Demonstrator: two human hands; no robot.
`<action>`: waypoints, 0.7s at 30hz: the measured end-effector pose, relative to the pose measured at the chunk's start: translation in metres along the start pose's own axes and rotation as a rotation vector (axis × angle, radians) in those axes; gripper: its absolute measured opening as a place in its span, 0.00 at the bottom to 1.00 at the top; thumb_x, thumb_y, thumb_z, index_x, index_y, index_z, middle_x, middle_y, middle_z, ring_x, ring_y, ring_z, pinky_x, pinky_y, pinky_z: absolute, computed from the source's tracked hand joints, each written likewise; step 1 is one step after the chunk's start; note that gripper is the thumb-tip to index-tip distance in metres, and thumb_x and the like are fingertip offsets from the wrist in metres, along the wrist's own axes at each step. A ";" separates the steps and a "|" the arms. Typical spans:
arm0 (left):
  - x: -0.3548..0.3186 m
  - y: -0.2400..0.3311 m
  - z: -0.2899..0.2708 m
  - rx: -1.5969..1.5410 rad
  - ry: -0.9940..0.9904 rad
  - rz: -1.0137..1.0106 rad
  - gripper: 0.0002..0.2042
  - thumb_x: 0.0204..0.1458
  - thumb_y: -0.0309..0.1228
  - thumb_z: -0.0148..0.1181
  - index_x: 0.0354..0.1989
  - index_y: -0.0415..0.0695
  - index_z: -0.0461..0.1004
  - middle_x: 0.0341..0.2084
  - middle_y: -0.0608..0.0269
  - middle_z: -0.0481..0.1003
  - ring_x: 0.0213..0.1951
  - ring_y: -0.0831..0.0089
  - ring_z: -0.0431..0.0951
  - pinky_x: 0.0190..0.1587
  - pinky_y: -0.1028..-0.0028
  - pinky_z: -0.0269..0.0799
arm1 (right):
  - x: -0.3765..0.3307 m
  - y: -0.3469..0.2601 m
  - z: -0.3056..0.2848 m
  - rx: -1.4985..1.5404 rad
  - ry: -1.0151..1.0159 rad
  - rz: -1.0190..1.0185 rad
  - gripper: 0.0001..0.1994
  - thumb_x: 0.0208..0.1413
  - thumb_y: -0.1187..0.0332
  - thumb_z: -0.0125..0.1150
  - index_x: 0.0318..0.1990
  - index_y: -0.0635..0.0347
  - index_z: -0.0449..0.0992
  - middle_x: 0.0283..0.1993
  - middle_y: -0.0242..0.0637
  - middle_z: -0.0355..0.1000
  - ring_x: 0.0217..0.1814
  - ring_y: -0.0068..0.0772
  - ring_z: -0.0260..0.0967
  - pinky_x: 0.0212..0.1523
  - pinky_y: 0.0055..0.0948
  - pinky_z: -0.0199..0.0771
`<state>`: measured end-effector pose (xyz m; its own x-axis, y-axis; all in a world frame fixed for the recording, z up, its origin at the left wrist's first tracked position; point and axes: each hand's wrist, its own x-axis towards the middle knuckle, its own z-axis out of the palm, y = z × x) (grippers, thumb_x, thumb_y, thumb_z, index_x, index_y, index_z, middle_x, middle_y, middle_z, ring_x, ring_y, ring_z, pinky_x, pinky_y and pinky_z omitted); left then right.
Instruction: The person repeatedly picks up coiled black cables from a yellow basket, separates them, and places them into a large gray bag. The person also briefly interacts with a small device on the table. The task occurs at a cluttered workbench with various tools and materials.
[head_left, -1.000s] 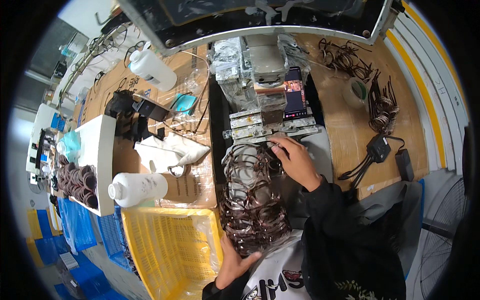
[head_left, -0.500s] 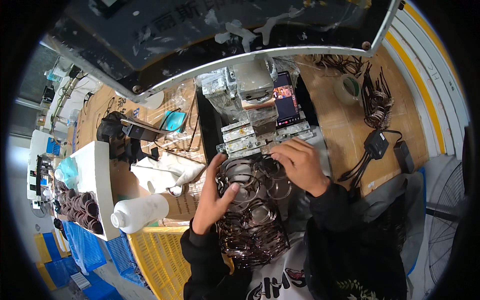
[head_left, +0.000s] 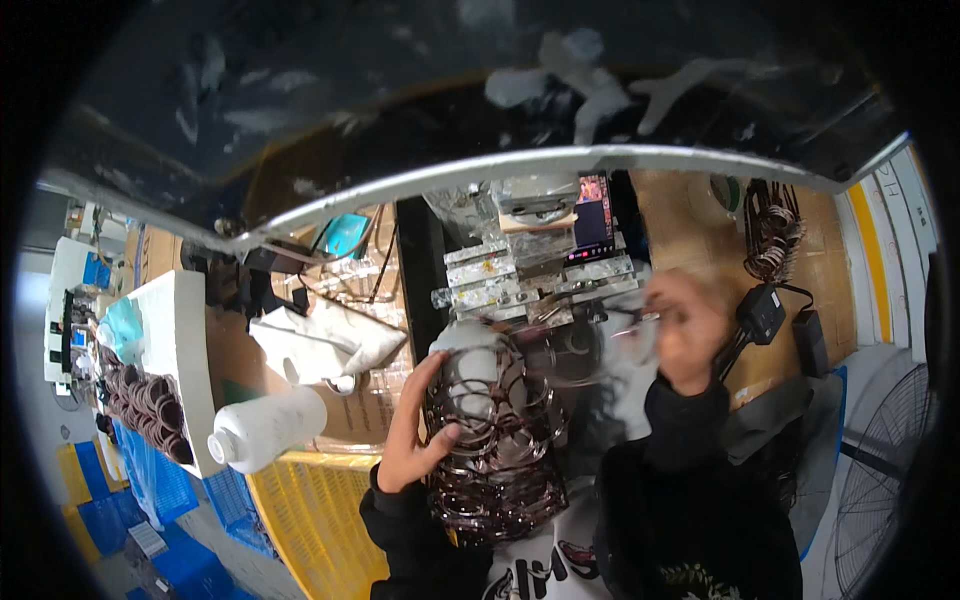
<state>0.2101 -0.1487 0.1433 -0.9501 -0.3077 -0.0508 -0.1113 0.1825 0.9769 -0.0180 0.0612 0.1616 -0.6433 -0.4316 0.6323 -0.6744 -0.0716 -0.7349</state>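
Cluttered bench: left hand (head_left: pixel 415 425) grips stacked dark rings (head_left: pixel 495 450); blurred right hand (head_left: pixel 685 330) seemingly pinches one.

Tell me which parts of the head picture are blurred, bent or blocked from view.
In the head view, the right hand is smeared by motion blur, while the left hand on the pile of dark brown wire rings is fairly sharp; the fisheye lens bends the grey metal bar into an arc; a dark, stained transparent panel fills the upper part of the picture; the corners are black.
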 end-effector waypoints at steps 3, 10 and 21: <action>-0.002 0.001 0.002 0.078 -0.023 0.035 0.32 0.48 0.38 0.55 0.61 0.38 0.55 0.59 0.48 0.56 0.62 0.56 0.55 0.62 0.63 0.47 | 0.004 0.014 -0.003 0.546 0.206 0.127 0.12 0.57 0.67 0.48 0.42 0.65 0.70 0.29 0.34 0.68 0.29 0.26 0.66 0.27 0.23 0.66; 0.003 0.002 0.009 0.202 -0.109 0.091 0.30 0.48 0.39 0.55 0.59 0.40 0.58 0.60 0.46 0.54 0.62 0.53 0.54 0.61 0.62 0.50 | 0.029 0.062 0.056 0.565 0.265 0.282 0.10 0.61 0.68 0.48 0.45 0.63 0.69 0.32 0.27 0.68 0.30 0.14 0.60 0.32 0.15 0.63; 0.018 0.029 0.007 0.197 0.205 0.233 0.31 0.51 0.44 0.53 0.57 0.35 0.57 0.55 0.47 0.60 0.60 0.56 0.58 0.60 0.63 0.50 | 0.036 0.074 0.072 0.204 0.215 0.169 0.10 0.62 0.68 0.45 0.45 0.64 0.70 0.33 0.32 0.72 0.33 0.18 0.65 0.35 0.18 0.65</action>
<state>0.1871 -0.1422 0.1693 -0.8808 -0.4138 0.2300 0.0280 0.4395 0.8978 -0.0646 -0.0246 0.1121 -0.8158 -0.2551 0.5190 -0.4795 -0.2033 -0.8537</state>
